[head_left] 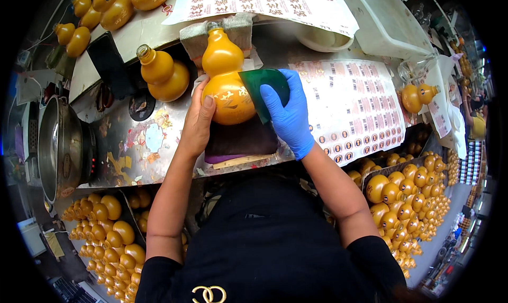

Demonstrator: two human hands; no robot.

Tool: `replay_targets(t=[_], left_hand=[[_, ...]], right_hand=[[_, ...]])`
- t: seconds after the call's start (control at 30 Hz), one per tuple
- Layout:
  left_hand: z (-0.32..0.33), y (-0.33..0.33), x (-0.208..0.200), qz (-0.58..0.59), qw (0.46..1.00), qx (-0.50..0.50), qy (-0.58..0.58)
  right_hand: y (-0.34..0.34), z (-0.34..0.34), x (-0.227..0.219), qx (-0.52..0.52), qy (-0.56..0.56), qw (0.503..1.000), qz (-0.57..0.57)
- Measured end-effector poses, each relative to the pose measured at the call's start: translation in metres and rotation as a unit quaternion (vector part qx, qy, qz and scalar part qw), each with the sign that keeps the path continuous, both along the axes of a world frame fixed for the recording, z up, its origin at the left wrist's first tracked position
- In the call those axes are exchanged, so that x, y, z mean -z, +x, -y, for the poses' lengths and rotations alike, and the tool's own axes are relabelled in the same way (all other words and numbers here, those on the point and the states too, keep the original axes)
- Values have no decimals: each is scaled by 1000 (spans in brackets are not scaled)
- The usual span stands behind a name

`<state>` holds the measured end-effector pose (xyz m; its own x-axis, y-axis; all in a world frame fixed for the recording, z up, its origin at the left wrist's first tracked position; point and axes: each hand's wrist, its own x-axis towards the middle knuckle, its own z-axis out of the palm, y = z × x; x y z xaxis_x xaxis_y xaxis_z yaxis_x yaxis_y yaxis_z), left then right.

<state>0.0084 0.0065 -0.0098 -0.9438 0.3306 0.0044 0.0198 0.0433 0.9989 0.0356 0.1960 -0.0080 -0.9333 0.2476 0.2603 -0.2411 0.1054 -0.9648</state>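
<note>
Nearest to the body, a dark pad (241,141) lies on the tabletop (286,154). Just beyond it, the yellow gourd-shaped bottle (225,78) is between the two hands, its long axis pointing away from the person, the neck at the far end. The bare left hand (198,120) presses its thumb on the lower bulb's left side; its other fingers are mostly hidden. The gloved right hand (288,110) pinches a green card (258,83), which covers the bulb's right side. Farther, a folded cloth (244,33) is by the neck.
</note>
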Motion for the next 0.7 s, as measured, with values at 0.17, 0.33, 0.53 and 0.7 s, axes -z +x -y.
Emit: replay_targets(t=[0.17,0.33,0.53,0.7], left_hand=[[1,-3,-1,-1,1000,13,6],[4,-6,-6,14,999,25,30],[7,-4,-7,43,998,37,38],[8,-5,-7,55,995,41,76]], right_hand=[[-6,-6,4,31,1,999,16],[9,3,-9,102,73,981,-149],[37,21,-10,-20,481,815,-322],[41,28,-9,-69,532,788,-303]])
